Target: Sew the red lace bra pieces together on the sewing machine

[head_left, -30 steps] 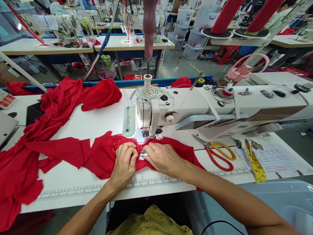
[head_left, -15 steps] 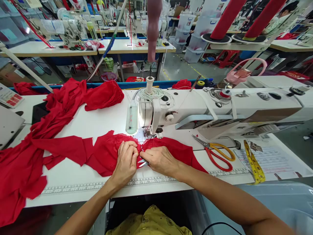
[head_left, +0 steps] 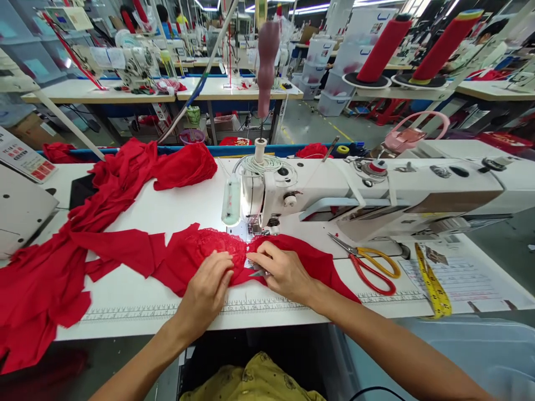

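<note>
Red lace-trimmed fabric lies across the front of the sewing machine bed, under and around both hands. Over its left part is my left hand, fingers fairly straight and holding nothing I can see, with the tips by the lace. My right hand is closed around small thread snips; only their metal blades show, pointing left over the cloth, and the rest is hidden in the palm. Its thumb and forefinger reach toward the middle join of the lace. Just behind stand the needle and presser foot of the white sewing machine.
Scissors with red and orange handles lie to the right, beside a yellow tape measure and a paper sheet. More red cloth is heaped at left. A printed ruler runs along the table's front edge.
My left hand has drawn back toward me and left, off the lace join. My right hand has shifted slightly right and lifted its fingers, still with the snips. The view has tilted up.
</note>
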### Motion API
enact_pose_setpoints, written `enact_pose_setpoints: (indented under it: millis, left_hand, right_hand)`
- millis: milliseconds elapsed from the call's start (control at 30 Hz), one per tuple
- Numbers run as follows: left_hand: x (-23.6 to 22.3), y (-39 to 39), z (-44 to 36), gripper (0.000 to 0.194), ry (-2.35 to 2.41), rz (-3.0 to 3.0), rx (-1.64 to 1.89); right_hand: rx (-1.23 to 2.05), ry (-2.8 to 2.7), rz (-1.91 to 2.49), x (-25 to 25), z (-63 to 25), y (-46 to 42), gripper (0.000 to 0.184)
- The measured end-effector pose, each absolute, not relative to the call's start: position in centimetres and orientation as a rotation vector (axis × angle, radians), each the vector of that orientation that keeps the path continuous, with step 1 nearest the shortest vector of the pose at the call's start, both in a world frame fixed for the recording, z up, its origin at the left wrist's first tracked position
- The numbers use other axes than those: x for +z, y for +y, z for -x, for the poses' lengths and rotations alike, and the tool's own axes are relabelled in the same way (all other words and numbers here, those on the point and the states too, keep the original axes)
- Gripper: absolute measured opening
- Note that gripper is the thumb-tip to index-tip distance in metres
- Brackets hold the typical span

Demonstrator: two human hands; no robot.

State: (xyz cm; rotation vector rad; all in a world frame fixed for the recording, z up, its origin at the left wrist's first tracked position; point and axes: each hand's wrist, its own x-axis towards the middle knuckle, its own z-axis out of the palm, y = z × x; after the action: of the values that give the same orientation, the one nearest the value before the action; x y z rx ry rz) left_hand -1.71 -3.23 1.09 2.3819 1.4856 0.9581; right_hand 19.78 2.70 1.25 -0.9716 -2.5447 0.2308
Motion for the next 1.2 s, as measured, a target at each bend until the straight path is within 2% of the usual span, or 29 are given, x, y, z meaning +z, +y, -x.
enact_pose_setpoints:
  millis: [100,267,467,700,867,1000,1100,1200]
  left_hand:
    - [-0.1,-4.1,2.4,0.022,1.360,-2.573,0.774]
    - [-0.5,-5.4,3.9,0.029,1.424,-2.741,0.610]
    - [0.5,-5.8,1.0,0.026,1.473,-2.971,0.743]
    - [-2.2,-8.4,-0.4,0.043,1.534,-2.924,0.681]
    - [-0.9,-8.5,0.4,0.039,1.468,-2.827,0.669]
    - [1.0,-6.0,0.6,0.031,1.486,-2.650,0.792]
    - [0.9,-3.6,0.5,0.034,1.452,-2.589,0.889]
    - [-0.7,-2.5,0.6,0.040,1.397,-2.660,0.837]
  right_hand:
    - [0.221,-2.599,0.934,1.3,-19.6,2.5,0.045]
    - [0.296,-2.559,0.907,1.0,-20.0,2.7,0.057]
    - [0.320,-2.405,0.767,1.1,-19.3,3.7,0.052]
    - [0.338,-2.487,0.795,-0.4,-18.7,4.3,0.065]
    - [0.410,-2.427,0.712,-0.4,-19.1,4.6,0.063]
    - [0.411,-2.280,0.694,0.6,-19.7,4.4,0.053]
    - [0.405,-2.254,0.735,0.8,-19.9,4.0,0.046]
    - [0.383,-2.364,0.752,0.2,-20.2,3.7,0.050]
